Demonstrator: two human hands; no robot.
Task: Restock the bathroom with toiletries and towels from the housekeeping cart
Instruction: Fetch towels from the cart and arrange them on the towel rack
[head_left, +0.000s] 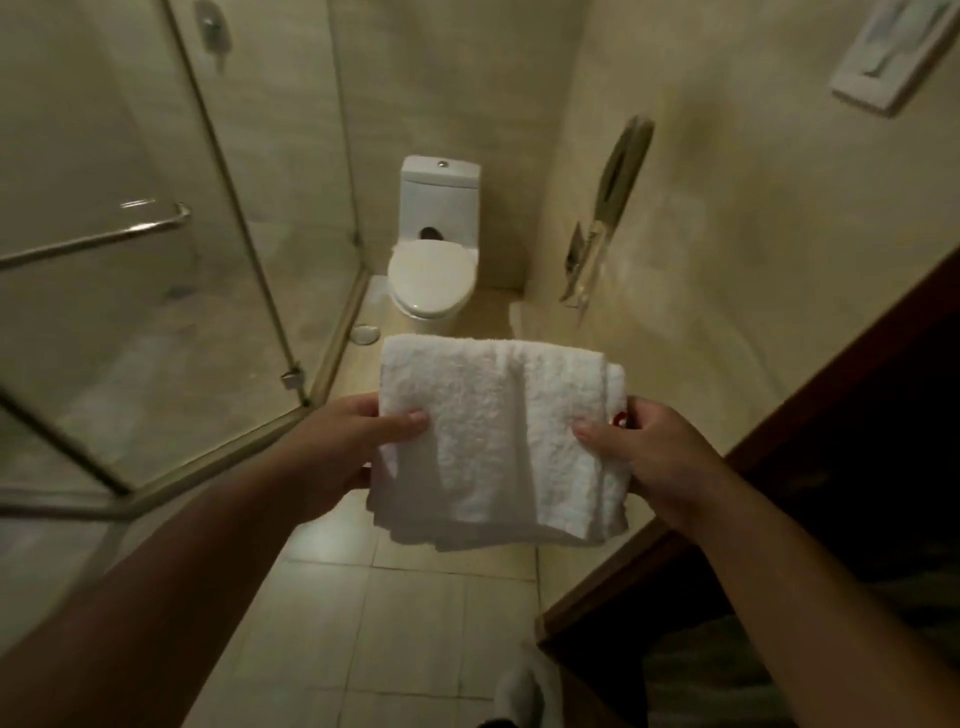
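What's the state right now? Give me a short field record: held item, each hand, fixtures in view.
held item: folded white towel, held up over the floor tiles
left hand: grips the towel's left edge, thumb on top
right hand: grips the towel's right edge, thumb on top
toilet: straight ahead, lid down
shower rail: on the glass enclosure, left side
towel placed: not yet

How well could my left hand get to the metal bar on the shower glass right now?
Probably yes: the metal bar sits on the same side as the left hand with nothing between them. But that hand grips the white towel with the right hand, so it must let go first.
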